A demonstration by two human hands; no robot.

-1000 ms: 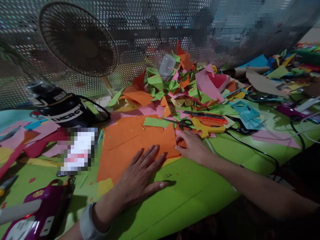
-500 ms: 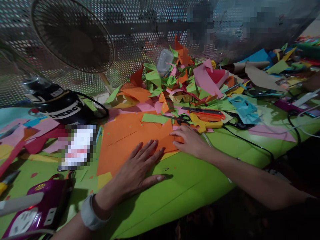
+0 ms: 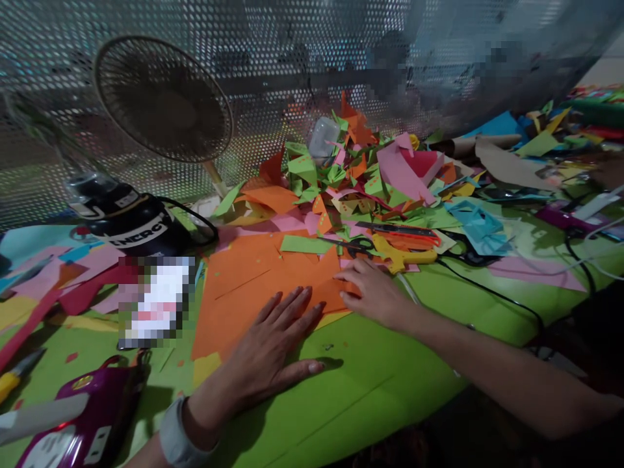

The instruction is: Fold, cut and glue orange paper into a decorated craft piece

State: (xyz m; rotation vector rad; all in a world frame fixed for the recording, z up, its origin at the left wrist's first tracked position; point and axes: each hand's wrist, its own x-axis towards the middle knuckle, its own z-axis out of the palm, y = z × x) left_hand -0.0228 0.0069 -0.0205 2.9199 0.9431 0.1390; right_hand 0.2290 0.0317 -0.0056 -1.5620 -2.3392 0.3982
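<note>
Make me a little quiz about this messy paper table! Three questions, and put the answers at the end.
1. True or false: fingers of the left hand rest on the orange paper.
2. Which is nearest the right hand?
a) the fan
b) the yellow tool
c) the black bottle
3. Fill in the blank: the pale gray band is around the ____ wrist.

Key: 1 true; 2 b; 3 left.

Perforated metal screen (image 3: 302, 62), dim light
</note>
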